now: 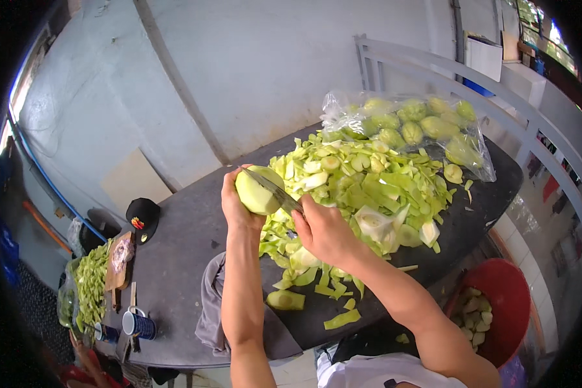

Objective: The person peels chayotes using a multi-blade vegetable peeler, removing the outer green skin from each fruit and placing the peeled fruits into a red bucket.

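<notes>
My left hand [240, 202] is wrapped round a large, pale green, partly peeled fruit [257, 193], held up over the table. A knife [279, 193] is gripped in my right hand [323, 227], its dark blade lying against the fruit's right side. Below and beyond my hands spreads a big heap of light green peels and slices [375, 178], with some loose pieces near the table's front edge. A clear plastic bag [485, 155] of whole green fruits [412, 133] rests behind the heap. Under my left forearm lies a grey cloth [212, 304].
The dark table [181, 258] holds a black cap [143, 216], a blue mug [140, 324] and a wooden board [119, 262] on the left, beside a bag of green strips [92, 278]. A red bucket [514, 297] with pale pieces stands at right. Another person's arm [87, 362] shows lower left.
</notes>
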### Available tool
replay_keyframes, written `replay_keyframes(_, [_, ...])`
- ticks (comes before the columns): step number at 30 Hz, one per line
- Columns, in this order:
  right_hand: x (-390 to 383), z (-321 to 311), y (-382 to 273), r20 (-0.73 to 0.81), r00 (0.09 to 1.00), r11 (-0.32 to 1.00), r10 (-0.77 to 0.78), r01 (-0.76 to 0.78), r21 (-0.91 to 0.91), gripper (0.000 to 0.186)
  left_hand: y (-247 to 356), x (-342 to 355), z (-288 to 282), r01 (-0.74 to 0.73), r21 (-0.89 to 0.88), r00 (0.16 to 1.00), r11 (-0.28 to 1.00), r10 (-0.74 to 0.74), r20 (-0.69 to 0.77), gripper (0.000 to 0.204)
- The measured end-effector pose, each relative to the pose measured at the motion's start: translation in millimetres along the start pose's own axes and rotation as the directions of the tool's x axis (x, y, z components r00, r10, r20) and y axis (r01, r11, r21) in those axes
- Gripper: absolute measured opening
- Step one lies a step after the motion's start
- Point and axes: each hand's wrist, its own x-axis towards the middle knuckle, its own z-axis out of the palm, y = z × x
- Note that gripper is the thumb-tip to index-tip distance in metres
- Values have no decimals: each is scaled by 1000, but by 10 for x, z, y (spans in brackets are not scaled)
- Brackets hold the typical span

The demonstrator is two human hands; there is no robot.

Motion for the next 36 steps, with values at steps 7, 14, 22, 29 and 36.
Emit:
replay_keyframes(7, [31, -68, 20, 22, 999, 998, 38, -39, 57, 15, -8, -104, 157, -15, -13, 999, 1000, 14, -50, 28])
replay_keyframes(14, [103, -249, 68, 91, 987, 982, 134, -144, 118, 19, -56, 18, 49, -114, 220, 993, 969, 113, 19, 28])
replay_keyframes(22, [130, -472, 232, 277, 931, 885, 238, -325, 332, 17, 245, -109, -48, -40, 387, 867, 921, -161, 472, 51])
replay_keyframes(29, [45, -158, 268, 98, 970, 870, 223, -244, 428, 23, 59, -158, 18, -55, 190, 935, 980, -16, 353, 43])
replay_keyframes(36, [62, -299, 169, 208, 940, 862, 270, -332, 382, 22, 158, -261, 155, -87, 244, 935, 966, -5, 354, 40])
